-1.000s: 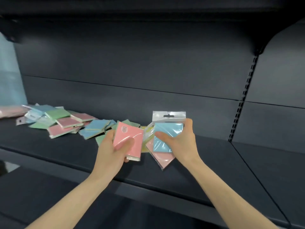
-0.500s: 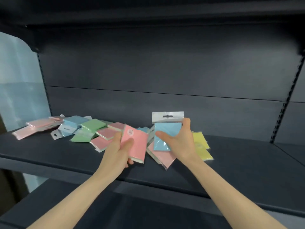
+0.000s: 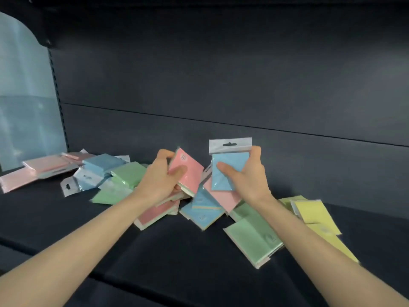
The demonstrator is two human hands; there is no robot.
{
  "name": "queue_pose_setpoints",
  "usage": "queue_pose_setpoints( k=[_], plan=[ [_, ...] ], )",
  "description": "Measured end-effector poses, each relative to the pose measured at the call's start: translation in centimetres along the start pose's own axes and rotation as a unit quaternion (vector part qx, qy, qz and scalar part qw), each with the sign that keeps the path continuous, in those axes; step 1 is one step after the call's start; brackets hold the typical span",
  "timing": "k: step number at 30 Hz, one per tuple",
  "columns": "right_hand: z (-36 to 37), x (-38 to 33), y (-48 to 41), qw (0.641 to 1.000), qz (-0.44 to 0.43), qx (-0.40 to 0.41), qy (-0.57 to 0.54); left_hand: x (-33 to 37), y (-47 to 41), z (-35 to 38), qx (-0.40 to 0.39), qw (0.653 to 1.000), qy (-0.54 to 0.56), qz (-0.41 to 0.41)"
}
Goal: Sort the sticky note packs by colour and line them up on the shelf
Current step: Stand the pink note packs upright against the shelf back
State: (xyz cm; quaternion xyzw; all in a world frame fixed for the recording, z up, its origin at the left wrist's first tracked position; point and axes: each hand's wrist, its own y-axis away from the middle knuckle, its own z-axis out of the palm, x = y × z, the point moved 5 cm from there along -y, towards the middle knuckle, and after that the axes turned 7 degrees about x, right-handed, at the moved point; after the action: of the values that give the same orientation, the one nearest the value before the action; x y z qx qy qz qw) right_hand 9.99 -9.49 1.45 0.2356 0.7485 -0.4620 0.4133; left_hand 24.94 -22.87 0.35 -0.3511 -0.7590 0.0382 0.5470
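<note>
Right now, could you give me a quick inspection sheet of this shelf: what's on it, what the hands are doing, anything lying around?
Surface: dark shelf, front part bare, packs scattered along the back.
Job's things: the packs are still mixed, not lined up. pink packs lie at far left, blue packs and green packs beside them, yellow packs at right, a large green pack in front.
Clutter: nothing seen besides the packs.
Grippers: left hand grips a pink pack; right hand holds a blue pack upright, with a second pink pack behind it.
Cables: nothing seen.
Surroundings: dark back panel; translucent divider at left.
</note>
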Motion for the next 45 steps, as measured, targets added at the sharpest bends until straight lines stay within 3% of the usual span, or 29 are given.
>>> queue_pose_setpoints(
  k=[3,8,13,15,19,21,25,29,35,39,45],
  plan=[
    [2.0,0.5,-2.0,1.0,-0.006,-0.011,-0.01,-2.3,-2.6,-0.8,0.006,0.999,-0.031,-0.015],
    [4.9,1.3,-3.9,0.999,0.004,-0.024,-0.022,-4.9,-4.2,-1.0,-0.05,0.99,-0.131,-0.022],
    [6.8,1.3,-4.1,1.0,0.013,-0.008,-0.021,-4.8,-4.7,-1.0,-0.062,0.933,-0.346,0.077],
    [7.2,1.1,-3.9,1.0,0.019,0.008,-0.023,-4.9,-4.6,-1.1,-0.047,0.922,-0.364,0.125],
    [7.6,0.0,-2.9,0.998,0.031,0.055,-0.029,-4.1,-4.7,-3.2,-0.022,0.987,-0.123,0.106],
    [8.1,-0.6,-2.2,0.993,0.05,0.08,-0.071,-4.0,-4.3,-3.7,-0.065,0.996,-0.027,0.058],
    [9.1,-1.7,-0.2,0.988,0.046,0.117,-0.092,-4.7,-3.3,-3.5,-0.145,0.984,0.104,-0.019],
    [9.8,-2.8,1.0,0.985,0.032,0.144,-0.085,-4.9,-2.9,-3.9,-0.185,0.946,0.259,-0.062],
    [10.5,-4.1,1.2,0.988,0.028,0.124,-0.093,-5.1,-3.8,-6.7,-0.089,0.968,0.235,0.006],
    [12.1,-5.0,1.1,0.99,0.005,0.114,-0.08,-7.3,-4.4,-9.8,-0.025,0.973,0.229,-0.033],
    [18.7,-6.0,1.2,0.996,0.004,0.025,-0.082,-11.7,-6.3,-17.0,0.048,0.983,0.166,-0.054]
  ],
)
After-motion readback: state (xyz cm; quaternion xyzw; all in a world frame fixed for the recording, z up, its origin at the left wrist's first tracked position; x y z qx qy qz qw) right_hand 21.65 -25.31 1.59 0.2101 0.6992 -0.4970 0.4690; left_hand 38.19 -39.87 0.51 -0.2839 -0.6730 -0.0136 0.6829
